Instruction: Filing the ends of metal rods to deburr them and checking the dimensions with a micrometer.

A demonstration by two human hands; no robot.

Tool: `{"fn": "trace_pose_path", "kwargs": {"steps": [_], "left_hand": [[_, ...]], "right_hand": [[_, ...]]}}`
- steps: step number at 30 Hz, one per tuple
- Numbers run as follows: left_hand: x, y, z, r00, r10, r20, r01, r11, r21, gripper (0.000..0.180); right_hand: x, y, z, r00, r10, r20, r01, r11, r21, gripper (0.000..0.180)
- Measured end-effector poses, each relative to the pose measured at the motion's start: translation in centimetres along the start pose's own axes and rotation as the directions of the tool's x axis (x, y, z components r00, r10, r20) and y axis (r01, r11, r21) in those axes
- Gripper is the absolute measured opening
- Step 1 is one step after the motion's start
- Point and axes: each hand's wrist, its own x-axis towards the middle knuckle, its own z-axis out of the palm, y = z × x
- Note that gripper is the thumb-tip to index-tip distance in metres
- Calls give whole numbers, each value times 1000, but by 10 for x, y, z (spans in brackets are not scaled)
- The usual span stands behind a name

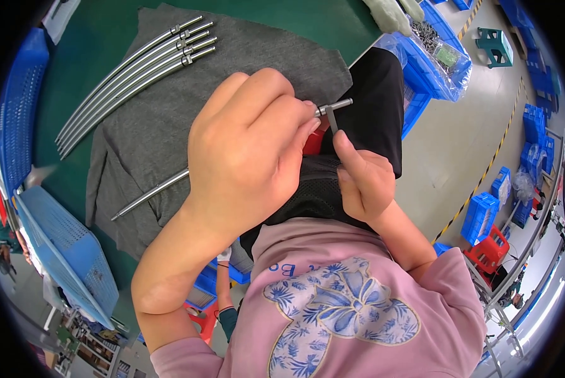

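Note:
My left hand (pixel 245 138) is closed around a slim metal rod (pixel 150 192), pinching it near its collared end. The rod's far length slopes down to the left over a grey cloth (pixel 263 44), and its middle is hidden behind the hand. In my right hand (pixel 367 179) is a thin flat grey strip (pixel 332 120), gripped between thumb and fingers. Its upper end meets the rod by the collar; I cannot tell exactly what kind of tool it is. Several similar metal rods (pixel 137 70) with collared ends lie side by side on the cloth, up and to the left.
The cloth covers part of a green table (pixel 100 38). Blue baskets (pixel 21 113) line the left side. At upper right stands a blue bin (pixel 462 79) of small metal parts, with a green stool (pixel 495 47) beyond. Another person's arm (pixel 224 283) shows below my left forearm.

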Motion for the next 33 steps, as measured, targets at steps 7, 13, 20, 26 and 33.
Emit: {"fn": "trace_pose_path", "kwargs": {"steps": [7,13,20,26,33], "left_hand": [[0,0,2,1000,11,-19,-11,1000,-2,18],[0,-2,2,1000,6,-16,-6,1000,1,18],[-1,2,2,1000,3,-16,-2,1000,15,18],[-1,1,3,1000,24,-5,-24,999,22,18],[-2,4,4,1000,-12,-3,12,1000,23,18]], "right_hand": [[2,-1,0,1000,-16,7,16,993,-115,55],[20,-12,-1,1000,-3,-8,1,963,-270,56],[25,-15,0,1000,-6,-27,-1,967,-254,59],[34,-19,-7,998,49,26,-40,958,-284,60],[29,-17,-9,995,90,49,-72,957,-280,55]]}}
